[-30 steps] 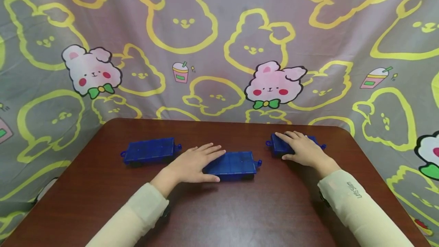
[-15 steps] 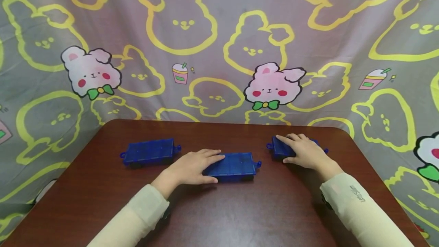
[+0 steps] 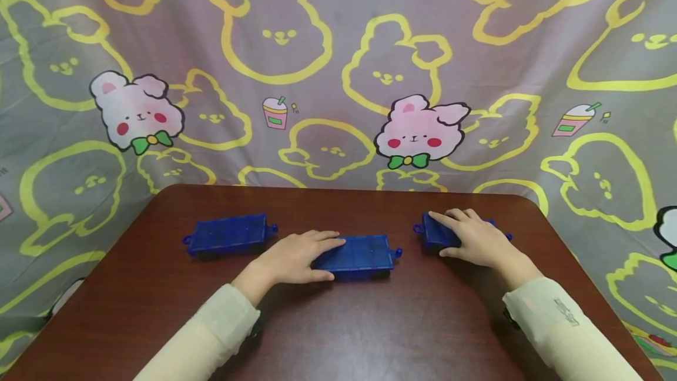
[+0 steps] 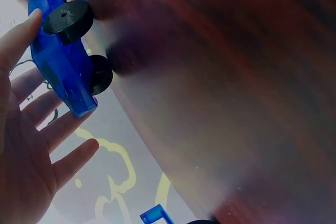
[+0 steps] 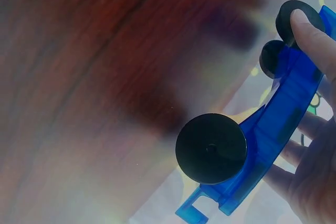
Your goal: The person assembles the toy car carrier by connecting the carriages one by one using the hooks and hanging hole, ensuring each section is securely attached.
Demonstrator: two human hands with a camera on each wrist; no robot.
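Note:
In the head view, my left hand [image 3: 293, 260] spans the left end of the middle blue flatbed car [image 3: 365, 254], thumb on the near side, other fingers over the top and far side. In the left wrist view the thumb touches this car [image 4: 63, 72] beside a black wheel, and the fingers spread behind it. My right hand [image 3: 476, 240] grips another blue car [image 3: 435, 233] at the back right, covering most of it. The right wrist view shows the thumb on a black wheel of this car [image 5: 283, 114], fingers on the opposite side.
A third blue car [image 3: 230, 235] stands at the left, close to my left hand, with a ring at its left end and a knob at its right. A patterned curtain [image 3: 328, 99] hangs behind the brown table [image 3: 370, 328].
My right hand and the car under it have shifted slightly to the right. The left hand and the middle car have barely moved; the head view has turned a little.

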